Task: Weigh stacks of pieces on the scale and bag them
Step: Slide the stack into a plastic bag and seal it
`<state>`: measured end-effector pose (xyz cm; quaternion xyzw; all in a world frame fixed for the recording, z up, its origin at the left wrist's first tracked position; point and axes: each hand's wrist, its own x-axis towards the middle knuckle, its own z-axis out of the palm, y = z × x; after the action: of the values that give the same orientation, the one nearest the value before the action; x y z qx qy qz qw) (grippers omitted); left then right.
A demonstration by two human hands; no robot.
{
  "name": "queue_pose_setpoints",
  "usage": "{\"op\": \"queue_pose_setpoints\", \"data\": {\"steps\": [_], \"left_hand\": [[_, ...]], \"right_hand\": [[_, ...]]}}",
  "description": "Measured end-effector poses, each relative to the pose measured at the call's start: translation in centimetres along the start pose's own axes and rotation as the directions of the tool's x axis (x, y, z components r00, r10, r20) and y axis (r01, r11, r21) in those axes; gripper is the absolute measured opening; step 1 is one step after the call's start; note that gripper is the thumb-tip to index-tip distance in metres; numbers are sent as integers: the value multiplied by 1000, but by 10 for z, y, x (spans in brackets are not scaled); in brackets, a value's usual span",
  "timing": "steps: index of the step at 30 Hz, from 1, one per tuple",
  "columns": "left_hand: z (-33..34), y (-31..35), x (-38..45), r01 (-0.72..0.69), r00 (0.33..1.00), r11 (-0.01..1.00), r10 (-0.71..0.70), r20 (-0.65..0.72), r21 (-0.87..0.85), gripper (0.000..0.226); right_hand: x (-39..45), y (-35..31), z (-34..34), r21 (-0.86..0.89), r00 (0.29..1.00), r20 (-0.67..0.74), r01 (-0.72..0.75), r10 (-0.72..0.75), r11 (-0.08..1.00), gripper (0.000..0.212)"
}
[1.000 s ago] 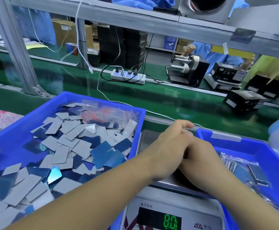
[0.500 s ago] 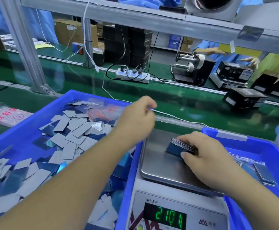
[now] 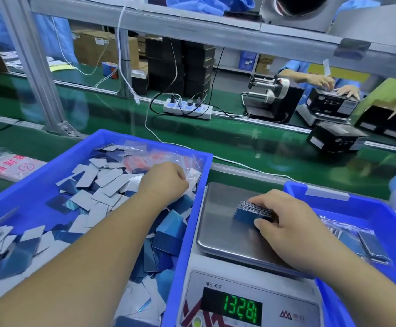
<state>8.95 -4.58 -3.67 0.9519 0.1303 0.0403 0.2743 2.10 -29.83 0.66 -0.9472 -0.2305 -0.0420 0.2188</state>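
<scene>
A stack of blue pieces (image 3: 249, 212) lies on the steel pan of the scale (image 3: 218, 230). My right hand (image 3: 286, 223) grips the stack from the right, thumb on its near face. The green display (image 3: 239, 310) shows digits. My left hand (image 3: 162, 182) is in the left blue bin (image 3: 192, 232), fingers curled at the clear plastic bags (image 3: 168, 159) with red stripes at the bin's far corner; I cannot tell if it holds one. Several loose grey and blue pieces (image 3: 102, 187) fill that bin.
A second blue bin (image 3: 381, 215) at the right holds bagged pieces. A printed bag (image 3: 8, 166) lies on the green belt at the left. Behind stand a power strip (image 3: 187, 109), a tape dispenser (image 3: 272, 100), black boxes and another worker's hands (image 3: 334, 86). An aluminium frame post (image 3: 39, 79) rises at left.
My left hand has left the scale and reached into the left bin by the plastic bags. My right hand stays on the stack. The display reading has changed.
</scene>
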Motion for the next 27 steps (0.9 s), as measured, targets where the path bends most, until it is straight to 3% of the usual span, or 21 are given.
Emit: {"op": "queue_pose_setpoints", "data": {"steps": [4, 6, 8, 10, 12, 14, 17, 21, 24, 27], "left_hand": [[-18, 11, -5, -61, 991, 962, 26, -131, -267, 17], [-28, 25, -15, -119, 993, 812, 82, -90, -571, 19], [-34, 37, -28, -81, 977, 528, 211, 39, -845, 21], [-33, 48, -41, 17, 932, 311, 339, 127, -950, 26], [-29, 56, -50, 67, 902, 239, 402, 161, -969, 20], [-25, 61, -57, 109, 875, 191, 447, 185, -975, 8], [-21, 63, -62, 152, 838, 221, 488, 244, -963, 13], [-16, 63, -63, 147, 816, 282, 507, 277, -948, 12], [-22, 66, -67, 86, 809, 402, 506, 299, -912, 12], [-29, 69, -69, -124, 835, 571, 501, 226, -811, 42]], "right_hand": [[-1, 1, -4, 141, 997, -46, -48, 55, 989, 34], [0, 2, -7, 405, 985, -59, -128, 165, 905, 34], [1, 0, -9, 738, 968, 8, -174, 249, 652, 34], [1, -1, -11, 929, 969, 108, -178, 223, 323, 28], [0, -2, -11, 974, 972, 171, -192, 161, 121, 34], [0, -4, -7, 976, 970, 206, -214, 126, 46, 39], [1, -6, -5, 984, 979, 179, -178, 95, -16, 43], [2, -5, -9, 998, 988, 55, -55, 147, -6, 38], [1, -4, -11, 995, 976, 17, -38, 215, 95, 30], [0, -5, -12, 957, 974, -16, -51, 228, 285, 29]]}}
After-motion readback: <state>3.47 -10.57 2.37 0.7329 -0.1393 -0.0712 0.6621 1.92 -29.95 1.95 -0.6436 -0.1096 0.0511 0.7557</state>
